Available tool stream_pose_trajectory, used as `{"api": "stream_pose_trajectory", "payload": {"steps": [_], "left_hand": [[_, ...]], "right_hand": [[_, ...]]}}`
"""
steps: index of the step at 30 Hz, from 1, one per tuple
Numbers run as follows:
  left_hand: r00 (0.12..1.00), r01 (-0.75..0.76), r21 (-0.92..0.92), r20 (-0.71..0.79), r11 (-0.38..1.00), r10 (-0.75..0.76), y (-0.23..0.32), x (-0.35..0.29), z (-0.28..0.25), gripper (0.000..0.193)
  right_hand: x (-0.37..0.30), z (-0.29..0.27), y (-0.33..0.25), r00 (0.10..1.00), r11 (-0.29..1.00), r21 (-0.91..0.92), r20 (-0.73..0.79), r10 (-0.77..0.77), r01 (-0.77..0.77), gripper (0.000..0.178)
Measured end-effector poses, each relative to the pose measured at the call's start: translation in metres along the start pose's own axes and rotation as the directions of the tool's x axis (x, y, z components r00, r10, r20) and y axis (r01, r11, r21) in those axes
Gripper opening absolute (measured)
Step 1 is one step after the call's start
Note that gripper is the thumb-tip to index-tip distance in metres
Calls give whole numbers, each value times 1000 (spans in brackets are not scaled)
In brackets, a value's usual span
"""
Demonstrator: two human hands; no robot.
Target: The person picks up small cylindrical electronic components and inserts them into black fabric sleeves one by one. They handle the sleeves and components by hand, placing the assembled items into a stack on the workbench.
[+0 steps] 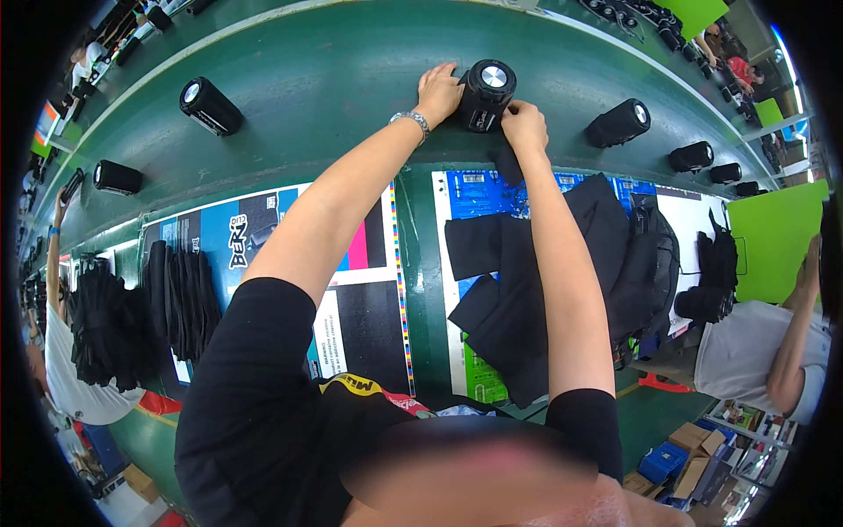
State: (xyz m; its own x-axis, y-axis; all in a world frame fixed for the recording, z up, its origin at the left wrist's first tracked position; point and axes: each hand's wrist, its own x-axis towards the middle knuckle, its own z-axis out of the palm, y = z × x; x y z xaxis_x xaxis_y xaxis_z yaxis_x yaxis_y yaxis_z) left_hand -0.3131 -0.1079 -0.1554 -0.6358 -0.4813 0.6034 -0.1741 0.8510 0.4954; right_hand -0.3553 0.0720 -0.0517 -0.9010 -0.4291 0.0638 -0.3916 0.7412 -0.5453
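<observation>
A black cylindrical speaker (pixel 485 98) with a shiny silver disc on its end stands on the green work surface straight ahead of me, between my two hands. Against its left side lies my left hand (pixel 439 93), fingers bent round toward the far side and partly hidden by the speaker. On the right my right hand (pixel 526 128) pinches the speaker's lower edge with curled fingers; the fingertips are partly out of sight. Just below it, a pile of black fabric sleeves (pixel 514 307) covers a blue printed sheet, under my right forearm.
Similar speakers stand or lie along the green surface (pixel 307 88): one at the left (pixel 211 106), one farther left (pixel 118 177), several at the right (pixel 618 123). Black cloth strips (pixel 183 290) lie on a printed sheet. Co-workers sit at both sides (pixel 746 356).
</observation>
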Motion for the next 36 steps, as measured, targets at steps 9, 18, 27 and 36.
{"api": "stream_pose_trajectory", "payload": {"steps": [9,18,27,36], "left_hand": [[852,505,-843,453,186,-260,129,13,-95,66],[848,125,-664,458,-737,-268,89,-20,-180,63],[752,532,-770,240,351,-614,64,-41,-258,42],[873,432,-378,403,819,-274,37,-12,-233,28]], "right_hand": [[-12,-6,8,998,999,-7,-45,51,-52,27],[-110,-32,-65,954,132,965,247,-168,-226,52],[-123,-20,-97,735,682,282,-335,-589,675,59],[-116,-9,-99,818,735,359,-253,-516,575,58]]}}
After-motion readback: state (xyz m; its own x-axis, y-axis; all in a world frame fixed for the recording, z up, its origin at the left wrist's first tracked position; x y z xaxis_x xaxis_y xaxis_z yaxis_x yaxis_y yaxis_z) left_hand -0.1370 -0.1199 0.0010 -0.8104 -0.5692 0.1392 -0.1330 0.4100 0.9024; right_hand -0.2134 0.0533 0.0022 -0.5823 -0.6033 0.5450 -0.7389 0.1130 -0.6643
